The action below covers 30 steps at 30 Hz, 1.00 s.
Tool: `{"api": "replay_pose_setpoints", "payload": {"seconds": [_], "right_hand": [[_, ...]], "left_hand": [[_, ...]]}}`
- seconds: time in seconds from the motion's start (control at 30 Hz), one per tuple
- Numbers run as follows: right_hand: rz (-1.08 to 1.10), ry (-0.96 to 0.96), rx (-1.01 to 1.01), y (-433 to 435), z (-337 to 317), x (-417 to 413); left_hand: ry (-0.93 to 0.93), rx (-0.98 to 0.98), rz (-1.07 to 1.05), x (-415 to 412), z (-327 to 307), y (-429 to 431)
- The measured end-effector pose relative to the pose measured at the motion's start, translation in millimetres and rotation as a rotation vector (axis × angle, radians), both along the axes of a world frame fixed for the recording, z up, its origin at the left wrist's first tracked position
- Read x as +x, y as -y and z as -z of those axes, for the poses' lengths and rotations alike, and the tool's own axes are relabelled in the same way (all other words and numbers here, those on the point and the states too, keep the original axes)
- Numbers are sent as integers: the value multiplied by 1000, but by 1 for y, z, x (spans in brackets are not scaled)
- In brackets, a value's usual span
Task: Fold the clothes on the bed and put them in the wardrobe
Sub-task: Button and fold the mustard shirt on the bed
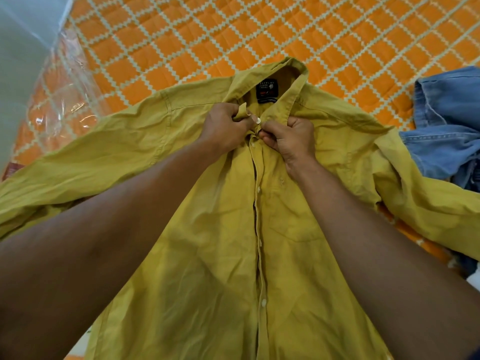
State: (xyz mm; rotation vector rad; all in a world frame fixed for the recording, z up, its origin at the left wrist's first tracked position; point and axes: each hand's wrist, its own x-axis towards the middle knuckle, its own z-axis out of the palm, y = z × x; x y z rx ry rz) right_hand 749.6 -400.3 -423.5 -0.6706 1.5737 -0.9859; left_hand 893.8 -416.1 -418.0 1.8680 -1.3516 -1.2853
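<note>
One mustard-yellow shirt [207, 255] of thin, creased woven cloth lies face up on the bed [207, 35]. Its body runs from both grips back toward the person. Two bare forearms reach over it.

The left grip [226, 126] has its fingers curled, pinching the left end of the collar band, with a small round pale button [258, 121] showing at its fingertips. The right grip [291, 141], just beside it and nearly touching, pinches the facing edge of the front strip between thumb and bent fingers.

Five pale buttons can be counted: the one at the left grip and four in a line down the front strip below the grips. Just beyond the grips the soft pointed collar [293, 81] stands open around one dark rectangular label [267, 90]; its lettering is too small to read. The shirt's two long sleeves spread out flat, one [78, 162] out past the left grip and one [428, 203] out past the right. One chest pocket [293, 224] sits below the right grip.

The bed cover is orange and quilted, crossed by a lattice of cream zigzag lines that form diamonds. Well to the right of the right grip lies one crumpled blue denim garment [446, 131] with pale stitched seams, and the shirt's right sleeve overlaps its near edge. Far to the left of the left grip, shiny clear plastic [59, 100] wraps the bed's edge.
</note>
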Motion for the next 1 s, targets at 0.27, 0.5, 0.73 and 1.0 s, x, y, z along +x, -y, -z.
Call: {"api": "replay_pose_setpoints", "payload": {"seconds": [0.27,0.5,0.73,1.0], "right_hand": [[6,146,2,0,1,-5],[-34,215,-1,0,2,-12],[-53,212,-25,-1,4,-12],[-129,179,-51,-1,13,-15]], "left_hand": [[69,-10,-28,-3,2,2],[96,-27,-37,-4,2,1],[62,-12,-44,-5,1,1],[-52,75,-17,1,-4,6]]}}
